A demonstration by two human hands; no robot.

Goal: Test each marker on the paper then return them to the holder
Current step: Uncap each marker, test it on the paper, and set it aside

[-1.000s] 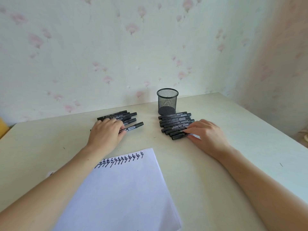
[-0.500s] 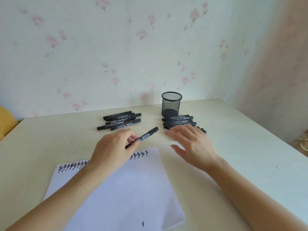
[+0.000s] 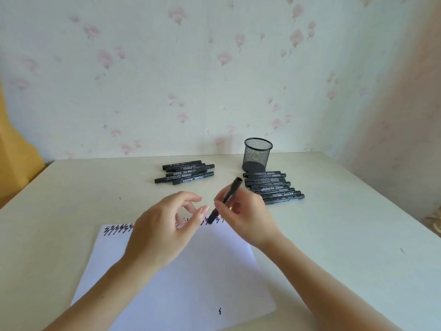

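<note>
My right hand [image 3: 249, 217] grips a black marker [image 3: 231, 191] around its middle, tilted, lower end just over the top edge of the white paper [image 3: 181, 283]. My left hand [image 3: 162, 231] hovers beside it with fingers loosely spread, fingertips close to the marker's lower end and holding nothing. A row of black zigzag marks [image 3: 118, 230] runs along the paper's top edge, partly hidden by my hands. The black mesh holder [image 3: 257, 155] stands empty at the back. Several markers lie in a left pile [image 3: 186, 175] and several more in a right pile [image 3: 272, 187].
Everything lies on a pale table [image 3: 346, 223] that meets a flowered wall at the back and on the right. Something yellow [image 3: 14, 151] stands past the table's left edge. One small black mark [image 3: 220, 311] sits near the paper's lower edge.
My left hand lifted a marker from the left pile and brought it over the paper. My right hand left the right pile and took hold of that marker; the left hand let go.
</note>
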